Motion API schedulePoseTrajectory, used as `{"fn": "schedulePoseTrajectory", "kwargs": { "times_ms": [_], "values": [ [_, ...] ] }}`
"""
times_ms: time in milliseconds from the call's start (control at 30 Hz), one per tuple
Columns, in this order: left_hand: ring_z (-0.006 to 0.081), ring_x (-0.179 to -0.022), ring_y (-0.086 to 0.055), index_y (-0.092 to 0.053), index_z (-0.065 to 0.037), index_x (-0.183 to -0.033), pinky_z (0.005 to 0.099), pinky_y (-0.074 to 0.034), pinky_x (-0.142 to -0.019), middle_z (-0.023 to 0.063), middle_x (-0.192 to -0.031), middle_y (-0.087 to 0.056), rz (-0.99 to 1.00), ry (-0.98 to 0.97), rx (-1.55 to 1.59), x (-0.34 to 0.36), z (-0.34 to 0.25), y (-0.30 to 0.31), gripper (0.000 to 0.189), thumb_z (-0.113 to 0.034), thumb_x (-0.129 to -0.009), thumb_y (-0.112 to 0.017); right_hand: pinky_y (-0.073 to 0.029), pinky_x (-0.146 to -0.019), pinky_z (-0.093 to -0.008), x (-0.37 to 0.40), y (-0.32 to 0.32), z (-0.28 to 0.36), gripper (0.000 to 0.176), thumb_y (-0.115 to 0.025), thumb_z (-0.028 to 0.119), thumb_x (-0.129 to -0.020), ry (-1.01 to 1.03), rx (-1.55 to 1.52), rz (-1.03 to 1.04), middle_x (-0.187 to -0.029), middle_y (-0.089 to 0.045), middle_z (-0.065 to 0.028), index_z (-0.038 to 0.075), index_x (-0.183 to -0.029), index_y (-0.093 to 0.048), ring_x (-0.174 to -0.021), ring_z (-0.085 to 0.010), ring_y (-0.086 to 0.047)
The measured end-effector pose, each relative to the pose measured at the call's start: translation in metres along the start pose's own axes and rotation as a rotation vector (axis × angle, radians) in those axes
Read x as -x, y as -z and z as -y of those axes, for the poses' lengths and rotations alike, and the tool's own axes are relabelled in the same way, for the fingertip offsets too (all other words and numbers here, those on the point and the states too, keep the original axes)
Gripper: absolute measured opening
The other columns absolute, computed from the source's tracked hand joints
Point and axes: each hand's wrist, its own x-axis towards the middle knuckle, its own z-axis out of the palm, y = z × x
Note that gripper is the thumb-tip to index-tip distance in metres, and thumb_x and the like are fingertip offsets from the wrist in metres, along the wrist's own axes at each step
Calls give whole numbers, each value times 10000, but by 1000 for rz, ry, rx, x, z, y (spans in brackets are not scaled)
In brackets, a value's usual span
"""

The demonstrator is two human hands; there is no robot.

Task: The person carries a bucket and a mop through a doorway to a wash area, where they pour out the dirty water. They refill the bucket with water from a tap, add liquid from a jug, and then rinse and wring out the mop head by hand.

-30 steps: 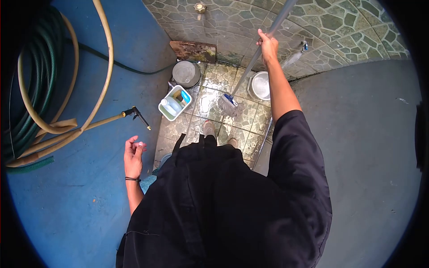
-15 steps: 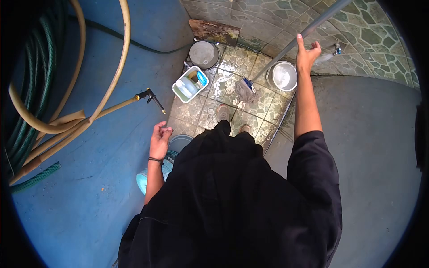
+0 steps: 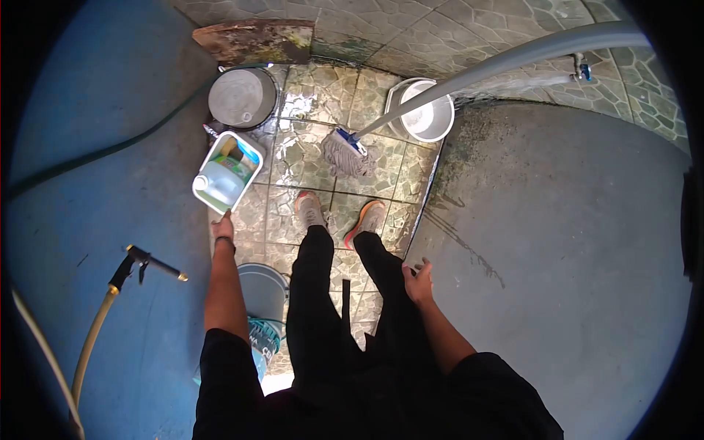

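My left hand point(image 3: 222, 227) reaches forward with its fingers closed on the near corner of a white plastic tub point(image 3: 256, 175). Inside the tub lie a translucent bottle point(image 3: 223, 183) with a pale cap and something blue, partly covered. My right hand point(image 3: 419, 282) hangs beside my right leg, fingers loosely apart and holding nothing. A mop point(image 3: 349, 158) with grey strings and a blue head stands on the wet tiles. Its long grey handle point(image 3: 506, 59) slants up to the right.
A dark lidded bucket point(image 3: 242, 97) stands behind the tub; a white bucket point(image 3: 431, 121) sits under the running tap point(image 3: 581, 67). Near my left leg stand a grey bucket point(image 3: 262, 286) and a turquoise container point(image 3: 262, 341). A spray gun point(image 3: 139, 265) on a hose hangs at the left wall.
My left hand has moved forward to the tub, which has turned. My right hand has come down, away from the mop handle. The view has shifted and moved closer to the floor.
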Motion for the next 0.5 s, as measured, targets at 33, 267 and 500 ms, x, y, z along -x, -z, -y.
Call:
{"fn": "schedulePoseTrajectory", "kwargs": {
  "times_ms": [33,267,500],
  "values": [
    [401,-1212,-450,-421,130,-1240,421,-349,-1027,289,-1261,-499,-48,-19,201,7,-10,-2,932,-564,-682,-696,-309,-1004,-468,-34,-1,-8,801,-591,533,-825,15,-33,-45,-1200,-542,-210,15,-1349,-279,-1165,-354,-487],
    [346,-1066,-577,-552,70,-1134,398,-427,-926,245,-1145,-594,-372,-188,302,-117,2,-69,680,-530,-817,-599,-449,-806,-345,-318,55,101,718,-512,531,-891,80,-971,-97,-1088,-596,-154,1,-1331,-309,-997,-268,-593],
    [160,-672,-537,-599,-33,-866,289,-466,-592,63,-797,-551,-245,139,998,-154,-45,-76,197,-171,-729,-631,-375,-943,-499,-495,63,207,625,-322,536,-938,231,-1830,342,-1311,-409,-223,31,-1307,-329,-1109,-385,-493]
  ]
}}
